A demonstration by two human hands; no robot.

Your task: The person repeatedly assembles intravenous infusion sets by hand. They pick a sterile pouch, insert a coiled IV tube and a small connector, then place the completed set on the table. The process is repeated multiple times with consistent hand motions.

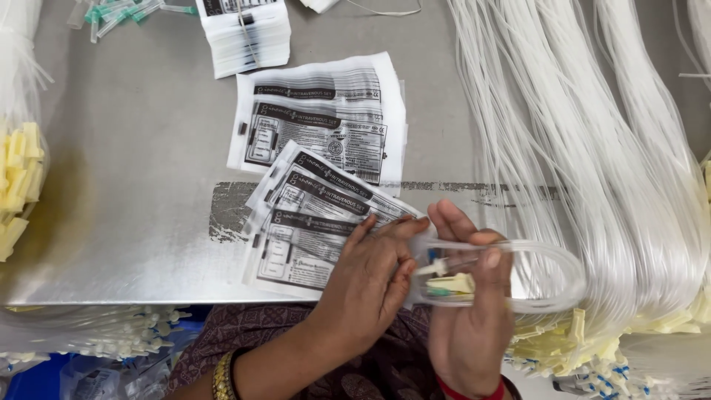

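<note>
My right hand (pixel 466 311) grips a coiled loop of clear plastic tubing (pixel 548 278) with a pale yellow clamp and small fittings at its near end. My left hand (pixel 366 285) rests on a printed clear pouch (pixel 296 252) at the table's front edge, its fingertips touching the coil's end. That pouch lies on top of a fanned pile of like pouches (pixel 326 181). A larger flat pouch stack (pixel 322 118) lies just behind them on the grey metal table (pixel 133 163).
A thick bundle of long clear tubes (pixel 592 148) with yellow clamps covers the right side. Yellow parts in a bag (pixel 16 185) sit at the left edge. A wrapped stack of pouches (pixel 248 33) and green-capped needles (pixel 118 13) lie at the back.
</note>
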